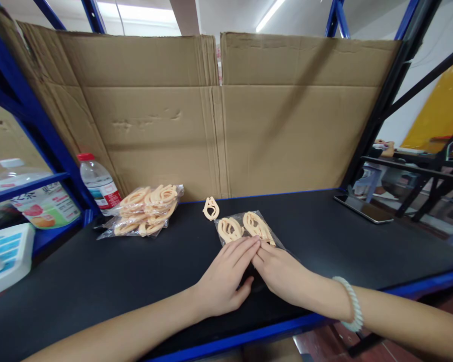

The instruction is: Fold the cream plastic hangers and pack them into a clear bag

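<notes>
Progress judged partial. Small clear bag (249, 230) at lower centre of frame, flat on black shelf top (343, 251), loaded with two peach plastic pieces (230, 229) lying side by side. Left hand (222, 281) and right hand (283, 271) laid flat, fingertips meeting on near edge of bag; fingers extended and pressing down, clamped on nothing. Seal state not discernible. One loose piece (211, 208) just beyond bag, unbagged. Stack of filled bags (145, 210) at centre left, apparently finished, each holding like pieces. Water bottle (98, 183) left of stack, capped. Tablet (363, 208) at right. Cardboard sheet (219, 110) upright behind.
</notes>
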